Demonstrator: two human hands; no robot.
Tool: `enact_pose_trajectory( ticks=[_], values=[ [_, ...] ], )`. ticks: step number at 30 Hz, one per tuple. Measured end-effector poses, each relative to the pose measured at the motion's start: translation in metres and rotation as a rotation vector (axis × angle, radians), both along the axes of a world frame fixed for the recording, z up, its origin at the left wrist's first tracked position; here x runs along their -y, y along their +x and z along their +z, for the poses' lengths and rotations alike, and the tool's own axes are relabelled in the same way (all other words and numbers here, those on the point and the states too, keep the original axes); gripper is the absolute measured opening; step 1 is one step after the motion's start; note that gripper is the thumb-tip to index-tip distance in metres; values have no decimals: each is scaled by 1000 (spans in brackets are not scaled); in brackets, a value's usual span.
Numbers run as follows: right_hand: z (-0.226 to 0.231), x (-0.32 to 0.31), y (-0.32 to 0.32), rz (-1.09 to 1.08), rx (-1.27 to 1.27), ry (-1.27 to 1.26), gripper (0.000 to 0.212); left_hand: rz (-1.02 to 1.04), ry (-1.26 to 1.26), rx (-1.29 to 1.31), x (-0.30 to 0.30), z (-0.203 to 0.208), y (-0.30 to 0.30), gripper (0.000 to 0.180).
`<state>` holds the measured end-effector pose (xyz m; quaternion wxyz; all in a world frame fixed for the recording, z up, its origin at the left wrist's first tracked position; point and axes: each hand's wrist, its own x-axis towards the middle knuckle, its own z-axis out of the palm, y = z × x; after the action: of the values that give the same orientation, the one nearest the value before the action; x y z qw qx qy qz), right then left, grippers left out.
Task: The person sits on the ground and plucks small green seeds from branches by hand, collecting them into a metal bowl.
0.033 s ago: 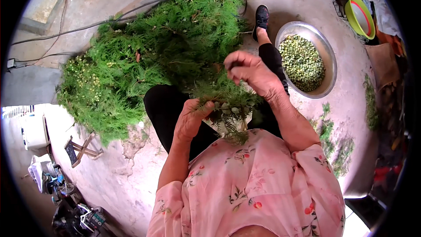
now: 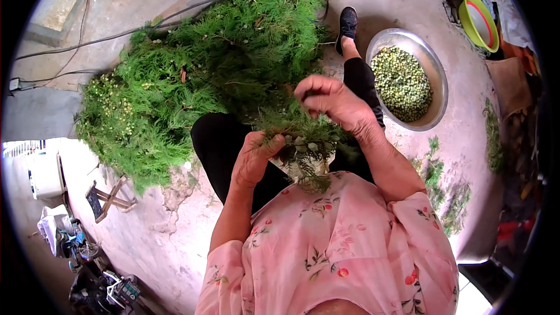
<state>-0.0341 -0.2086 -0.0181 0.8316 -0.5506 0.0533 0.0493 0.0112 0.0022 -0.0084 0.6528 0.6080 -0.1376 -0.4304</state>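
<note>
From my remote feed, a conifer sprig [image 2: 309, 147], cones still on, sits over the lap [image 2: 214, 140], pinched by the left hand [image 2: 251, 157]; the right hand [image 2: 344, 106] curls above, contents unclear; picked green cones [image 2: 402, 81] partly fill the metal basin [image 2: 434, 64]; a big branch heap [image 2: 160, 76] remains; the right hand has dipped slightly.

Leafy green sprig [image 2: 312, 162], feathery, gripped at its left end, held up at scene centre; fronds [image 2: 333, 132] fan right, one drooping on the near side. Pale green roundish cones [image 2: 300, 142] bunched mid-sprig (count unclear, some partly hidden).
</note>
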Motion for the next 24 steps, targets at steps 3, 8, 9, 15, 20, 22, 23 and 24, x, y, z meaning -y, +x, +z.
enact_pose_trajectory(
  ticks=[3, 8, 9, 15, 20, 22, 23, 24],
  values=[
    [-1, -9, -8, 147, 115, -8, 32, -14, -61, -23, 4, 4, -1, 28],
    [1, -15, -5, 233, 173, -55, 31, -24, -82, -9, 0, -4, -1, 28],
    [-2, -15, -4, 249, 240, -115, 29, -24, -82, -9, 0, -3, -2, 28],
    [-4, -19, -4, 135, 273, -487, 20, 67, 82, 141, 3, -4, -7, 30],
    [-23, -26, -3, -12, 200, -469, 17, 33, 169, 23, 5, -11, -8, 26],
    [-25, -20, -3, -145, -13, -341, 16, 82, 97, -9, 6, -6, -12, 26],
    [-22, -10, -6, -233, -228, -215, 16, 121, 21, -46, 7, -5, -13, 26],
    [-29, -1, -7, -306, -206, -117, 18, 107, -28, -97, 5, -13, -9, 26]
  ],
)
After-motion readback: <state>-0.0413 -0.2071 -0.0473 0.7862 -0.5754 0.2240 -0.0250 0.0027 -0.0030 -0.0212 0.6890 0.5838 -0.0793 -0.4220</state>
